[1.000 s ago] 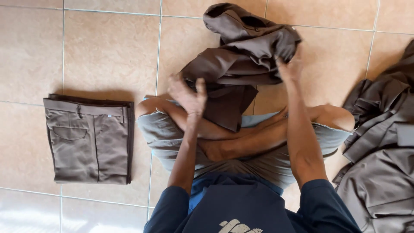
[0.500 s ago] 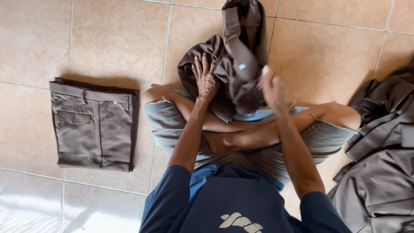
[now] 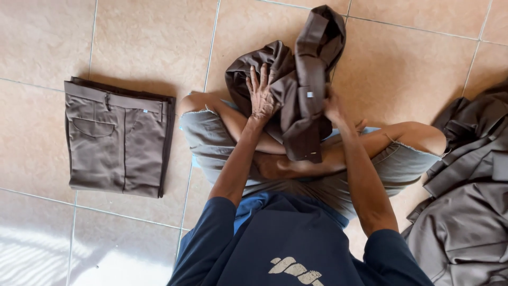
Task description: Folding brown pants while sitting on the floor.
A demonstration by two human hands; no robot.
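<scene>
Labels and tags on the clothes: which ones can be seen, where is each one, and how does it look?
Small tag: on the crumpled brown garment, between the left hand and right hand; pale blue square.
Small tag: on the waistband of the folded brown trousers on the tiled floor; tiny pale patch.
No packages, signs or screens.

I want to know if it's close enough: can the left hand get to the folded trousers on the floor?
Probably yes. The folded trousers lie flat on the tiles on the left hand's side with nothing between, but that hand is busy pressing on the crumpled brown garment.
</scene>
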